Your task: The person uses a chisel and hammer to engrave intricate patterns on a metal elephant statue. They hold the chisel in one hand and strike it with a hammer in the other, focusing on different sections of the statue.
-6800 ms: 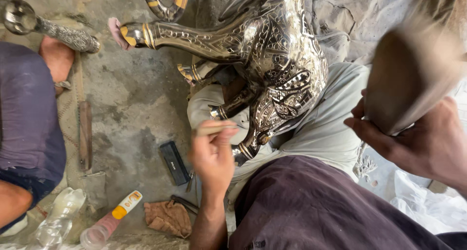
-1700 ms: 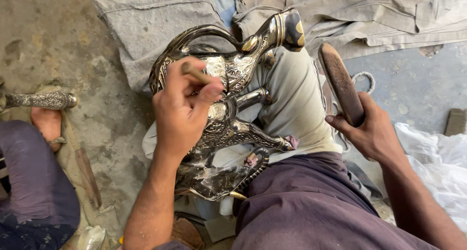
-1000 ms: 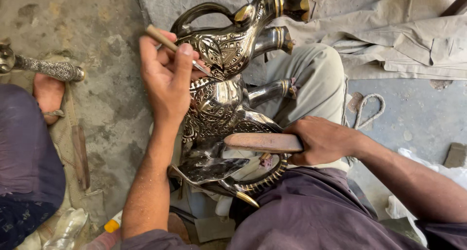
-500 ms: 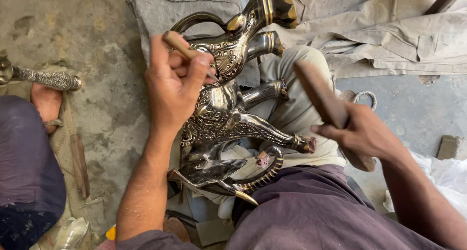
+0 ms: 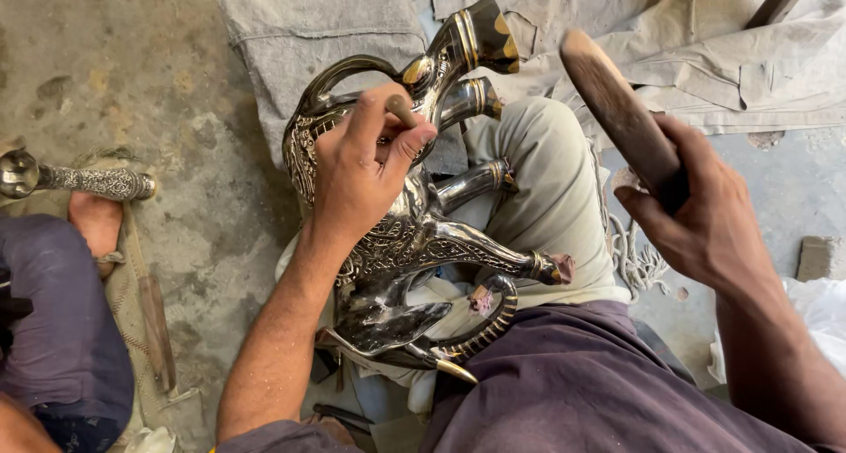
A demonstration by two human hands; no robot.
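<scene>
Two hands at work on a metal horse [image 5: 414, 241] lying across the lap, legs pointing right. L hand [image 5: 366, 167] rests on its back, fingers pinching a punch [image 5: 401, 109] w/ tip against the metal. R hand [image 5: 696, 215] raised well apart, fingers wrapped round a mallet [image 5: 617, 109].

Rough concrete floor [image 5: 132, 74], grey cloth [image 5: 326, 39], wooden stick [image 5: 156, 330], engraved metal piece [image 5: 88, 181]

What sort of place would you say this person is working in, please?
Probably a floor-level metalcraft workshop: an engraved metal animal figure across the lap, a wooden mallet raised in the right hand, bare concrete floor.
</scene>
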